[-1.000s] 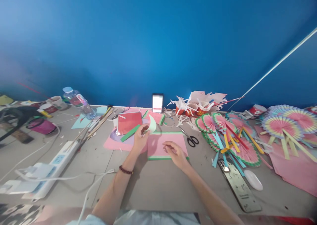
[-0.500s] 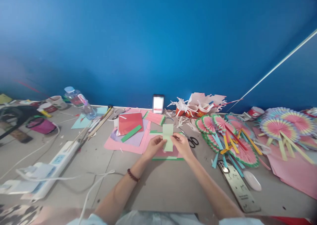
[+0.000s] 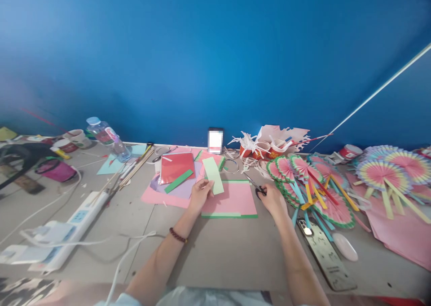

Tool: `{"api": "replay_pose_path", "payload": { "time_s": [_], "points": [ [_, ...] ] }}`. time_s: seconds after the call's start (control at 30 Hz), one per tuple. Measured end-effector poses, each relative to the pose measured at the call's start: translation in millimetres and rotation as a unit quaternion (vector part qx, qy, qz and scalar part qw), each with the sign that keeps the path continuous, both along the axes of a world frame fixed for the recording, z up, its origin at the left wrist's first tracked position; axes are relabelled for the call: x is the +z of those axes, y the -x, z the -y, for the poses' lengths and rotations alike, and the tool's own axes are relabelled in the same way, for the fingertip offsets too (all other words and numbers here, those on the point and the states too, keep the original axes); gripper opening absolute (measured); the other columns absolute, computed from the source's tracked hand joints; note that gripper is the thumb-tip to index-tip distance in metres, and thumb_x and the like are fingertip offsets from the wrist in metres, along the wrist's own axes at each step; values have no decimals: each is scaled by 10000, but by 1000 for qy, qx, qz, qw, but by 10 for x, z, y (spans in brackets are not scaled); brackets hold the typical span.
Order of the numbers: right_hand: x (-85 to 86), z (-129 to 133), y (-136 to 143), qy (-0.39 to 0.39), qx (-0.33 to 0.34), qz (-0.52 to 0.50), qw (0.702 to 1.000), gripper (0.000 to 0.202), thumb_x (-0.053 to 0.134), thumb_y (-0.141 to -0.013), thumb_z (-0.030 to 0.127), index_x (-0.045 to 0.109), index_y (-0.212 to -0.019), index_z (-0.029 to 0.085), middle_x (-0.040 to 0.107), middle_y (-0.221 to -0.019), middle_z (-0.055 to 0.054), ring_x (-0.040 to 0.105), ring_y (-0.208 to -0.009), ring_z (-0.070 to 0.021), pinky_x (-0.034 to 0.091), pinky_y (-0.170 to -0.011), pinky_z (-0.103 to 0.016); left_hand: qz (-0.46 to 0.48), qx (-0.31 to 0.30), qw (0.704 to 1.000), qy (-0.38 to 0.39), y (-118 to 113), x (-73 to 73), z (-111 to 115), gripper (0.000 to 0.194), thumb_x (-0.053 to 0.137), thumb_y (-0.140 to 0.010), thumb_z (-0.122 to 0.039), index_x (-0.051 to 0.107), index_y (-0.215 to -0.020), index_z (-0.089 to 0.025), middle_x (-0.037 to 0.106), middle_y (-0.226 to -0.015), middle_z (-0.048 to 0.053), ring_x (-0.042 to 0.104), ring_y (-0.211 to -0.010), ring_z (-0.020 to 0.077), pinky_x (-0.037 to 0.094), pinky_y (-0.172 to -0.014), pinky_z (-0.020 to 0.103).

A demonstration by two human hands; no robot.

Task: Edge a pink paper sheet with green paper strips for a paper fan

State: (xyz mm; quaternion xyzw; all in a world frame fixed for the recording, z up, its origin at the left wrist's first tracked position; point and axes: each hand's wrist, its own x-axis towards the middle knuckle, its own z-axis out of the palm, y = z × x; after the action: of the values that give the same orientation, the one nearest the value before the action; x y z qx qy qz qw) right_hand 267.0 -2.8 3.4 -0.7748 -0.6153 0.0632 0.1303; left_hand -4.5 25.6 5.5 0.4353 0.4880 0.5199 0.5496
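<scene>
Between the fingertips of my left hand [image 3: 201, 194] is a light green paper strip [image 3: 213, 175], tilted over the pink sheet. That pink sheet [image 3: 235, 198] has green edging along its top and bottom and lies flat on the table. My right hand [image 3: 272, 200] is closed on the handles of the black scissors [image 3: 259, 190], whose blades point up and left at the sheet's upper right corner. Left of my left hand, a dark green strip [image 3: 179, 181] rests on a red packet [image 3: 171, 167].
Pleated paper fans [image 3: 313, 180], a phone [image 3: 325, 254] and a white mouse [image 3: 345, 246] lie to the right. At the left are a power strip [image 3: 79, 225], wooden sticks [image 3: 136, 166] and a bottle [image 3: 109, 137]. Red cups [image 3: 261, 151] stand by the wall.
My right hand has let go of the light green strip, moved right and taken hold of the scissors. My left hand has shifted left with the strip, now unfolded longer and tilted.
</scene>
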Motion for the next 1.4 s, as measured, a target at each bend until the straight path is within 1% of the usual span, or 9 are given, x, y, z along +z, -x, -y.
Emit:
{"api": "replay_pose_path", "payload": {
  "time_s": [0.2, 0.33, 0.47, 0.57, 0.7, 0.8, 0.97, 1.13, 1.4],
  "points": [
    [169, 45, 55, 51, -15, 63, 997, 168, 533, -810, 259, 649, -852, 144, 671, -884, -129, 606, -875, -236, 393, -676, -293, 41, 20, 999, 13, 14, 45, -4, 361, 729, -612, -477, 551, -649, -165, 574, -447, -18, 485, -377, 99, 372, -426, 214],
    [327, 106, 2, 79, -40, 48, 995, 189, 539, -795, 336, 654, -799, 186, 679, -831, -113, 617, -875, -261, 398, -631, -296, 63, 29, 997, 16, 16, 77, 2, 358, 747, -603, -465, 570, -671, -162, 537, -445, -42, 483, -375, 94, 330, -392, 200],
    [463, 175, -29, 44, -17, -128, 991, 129, 562, -745, 330, 591, -760, 205, 672, -740, -43, 633, -718, -192, 428, -603, -258, 69, 61, 996, 6, 19, 105, 8, 354, 754, -606, -453, 560, -650, -160, 477, -449, -76, 334, -303, 32, 210, -342, 188],
    [516, 217, 104, 25, 17, -325, 945, 213, 590, -702, 403, 529, -770, 210, 634, -682, -1, 577, -550, -145, 442, -501, -241, 92, 77, 993, 1, 26, 145, 6, 371, 766, -584, -455, 547, -645, -162, 449, -454, -86, 307, -305, 21, 181, -337, 184],
    [490, 260, 513, 34, 29, -529, 847, 365, 655, -616, 474, 520, -807, 195, 581, -676, 22, 525, -474, -106, 442, -428, -229, 104, 87, 991, 6, 35, 235, 17, 379, 779, -566, -440, 525, -643, -170, 429, -419, -91, 331, -322, 30, 194, -352, 176],
    [424, 297, 823, 95, 50, -579, 808, 357, 669, -613, 470, 528, -772, 183, 542, -633, 45, 430, -387, -56, 371, -361, -194, 110, 86, 990, 14, 37, 277, 27, 397, 774, -557, -461, 510, -629, -173, 440, -396, -83, 350, -330, 38, 193, -359, 174],
    [291, 352, 1056, 135, 85, -589, 792, 364, 677, -620, 468, 518, -767, 175, 500, -592, 60, 306, -357, -22, 214, -302, -162, 122, 83, 989, -11, 34, 259, 27, 401, 763, -573, -467, 489, -577, -174, 420, -380, -82, 355, -349, 40, 234, -383, 179],
    [191, 367, 1095, 152, 97, -594, 784, 368, 704, -615, 442, 529, -792, 170, 508, -616, 48, 346, -411, -31, 222, -342, -155, 91, 77, 993, -25, 29, 285, 51, 398, 738, -608, -485, 490, -562, -177, 401, -387, -79, 344, -367, 48, 250, -399, 198],
    [160, 370, 1104, 137, 83, -602, 782, 342, 680, -644, 451, 543, -782, 170, 519, -624, 35, 382, -445, -52, 242, -374, -170, 78, 75, 994, -23, 22, 292, 77, 372, 735, -630, -457, 497, -557, -180, 412, -392, -76, 356, -378, 54, 258, -411, 201]
  ]
}}
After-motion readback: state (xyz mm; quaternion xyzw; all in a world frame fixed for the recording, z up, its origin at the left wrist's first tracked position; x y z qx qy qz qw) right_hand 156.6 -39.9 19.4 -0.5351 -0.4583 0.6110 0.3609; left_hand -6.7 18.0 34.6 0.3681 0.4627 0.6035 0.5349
